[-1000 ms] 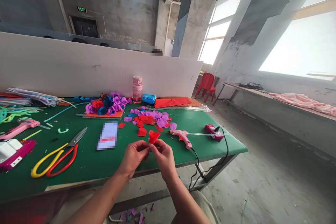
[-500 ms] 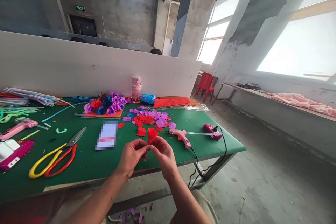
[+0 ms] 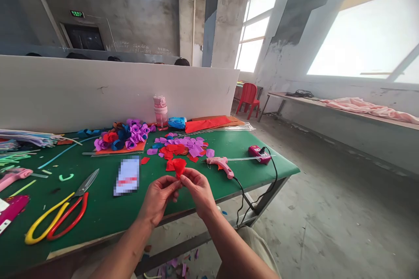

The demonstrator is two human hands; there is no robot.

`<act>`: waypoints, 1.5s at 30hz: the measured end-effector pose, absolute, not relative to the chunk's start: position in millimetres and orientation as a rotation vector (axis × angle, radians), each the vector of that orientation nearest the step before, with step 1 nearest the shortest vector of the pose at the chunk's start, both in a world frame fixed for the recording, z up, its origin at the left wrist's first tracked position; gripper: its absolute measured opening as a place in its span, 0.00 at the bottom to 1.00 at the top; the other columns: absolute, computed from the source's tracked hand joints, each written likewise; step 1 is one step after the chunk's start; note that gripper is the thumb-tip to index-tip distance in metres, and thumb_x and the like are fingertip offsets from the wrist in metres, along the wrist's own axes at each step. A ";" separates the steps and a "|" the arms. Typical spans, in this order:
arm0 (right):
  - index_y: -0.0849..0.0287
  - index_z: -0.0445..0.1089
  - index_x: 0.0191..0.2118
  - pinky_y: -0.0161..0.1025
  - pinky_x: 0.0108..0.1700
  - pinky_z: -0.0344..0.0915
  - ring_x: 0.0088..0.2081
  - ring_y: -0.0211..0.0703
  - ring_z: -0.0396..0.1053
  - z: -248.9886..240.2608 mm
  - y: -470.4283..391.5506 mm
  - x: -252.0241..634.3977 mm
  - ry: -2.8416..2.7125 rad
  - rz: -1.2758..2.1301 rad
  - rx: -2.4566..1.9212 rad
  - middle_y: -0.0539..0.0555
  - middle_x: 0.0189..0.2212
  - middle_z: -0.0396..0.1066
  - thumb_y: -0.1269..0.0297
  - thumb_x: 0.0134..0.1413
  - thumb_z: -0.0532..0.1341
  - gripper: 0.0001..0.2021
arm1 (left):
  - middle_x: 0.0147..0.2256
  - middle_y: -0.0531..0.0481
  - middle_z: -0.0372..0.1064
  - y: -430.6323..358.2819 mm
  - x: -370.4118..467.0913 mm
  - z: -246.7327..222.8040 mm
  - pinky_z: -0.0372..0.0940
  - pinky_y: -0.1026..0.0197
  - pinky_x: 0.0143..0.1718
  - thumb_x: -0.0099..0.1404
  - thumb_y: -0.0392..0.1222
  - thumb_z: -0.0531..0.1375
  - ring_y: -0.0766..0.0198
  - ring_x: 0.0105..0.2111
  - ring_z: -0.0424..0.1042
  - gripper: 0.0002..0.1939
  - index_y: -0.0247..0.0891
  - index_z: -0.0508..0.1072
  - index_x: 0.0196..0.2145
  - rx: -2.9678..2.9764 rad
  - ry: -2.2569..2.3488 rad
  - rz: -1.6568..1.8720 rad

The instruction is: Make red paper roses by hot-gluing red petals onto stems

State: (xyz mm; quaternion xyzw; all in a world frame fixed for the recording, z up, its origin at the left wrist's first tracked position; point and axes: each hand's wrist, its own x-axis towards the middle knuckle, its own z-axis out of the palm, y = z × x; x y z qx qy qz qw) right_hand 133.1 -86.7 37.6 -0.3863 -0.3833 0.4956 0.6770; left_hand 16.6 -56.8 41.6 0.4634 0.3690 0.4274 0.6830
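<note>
A small red paper flower (image 3: 179, 166), cupped at the top, stands up between my fingertips above the table's front edge. My left hand (image 3: 161, 196) pinches its lower end from the left. From the right, my right hand (image 3: 198, 189) grips the flower's base and side between thumb and fingers. Just beyond lie loose red petals (image 3: 174, 150) and purple petals (image 3: 193, 143) in a pile. To the right of my hands a pink glue gun (image 3: 221, 165) rests on the green table (image 3: 108, 209), a clear glue stick poking from its back.
Scissors (image 3: 70, 209) with yellow and red handles lie at the left. Finished paper flowers (image 3: 131, 134), a pink bottle (image 3: 160, 111) and red paper (image 3: 207, 123) line the back. The glue gun's cord (image 3: 242, 200) hangs off the front edge near a power strip (image 3: 259, 154).
The camera view has turned a little to the right, so the scene sits further left. Both hands keep hold of the red flower, their fingers shifted slightly around its base.
</note>
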 end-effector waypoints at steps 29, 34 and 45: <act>0.59 0.67 0.37 0.37 0.35 0.63 0.32 0.41 0.68 -13.3 -102.6 226.1 -0.952 0.355 -1.450 0.53 0.31 0.71 0.54 0.54 0.57 0.13 | 0.24 0.51 0.73 -50.3 9.1 44.8 0.63 0.68 0.21 0.42 0.41 0.72 0.71 0.20 0.66 0.14 0.35 0.73 0.27 0.969 0.851 1.012; 0.59 0.67 0.37 0.39 0.37 0.61 0.35 0.45 0.67 -5.1 -102.4 290.8 -1.116 0.074 -1.969 0.55 0.33 0.70 0.54 0.53 0.55 0.14 | 0.24 0.51 0.73 -47.4 7.4 45.9 0.64 0.67 0.22 0.42 0.41 0.71 0.71 0.20 0.66 0.14 0.35 0.74 0.27 0.979 0.860 1.008; 0.57 0.66 0.23 0.36 0.28 0.57 0.29 0.45 0.68 20.4 -58.3 319.6 -1.591 0.506 -2.227 0.52 0.22 0.70 0.66 0.40 0.62 0.03 | 0.21 0.52 0.70 -42.8 19.1 32.4 0.60 0.68 0.19 0.45 0.41 0.70 0.71 0.20 0.65 0.12 0.35 0.71 0.25 0.984 0.816 0.995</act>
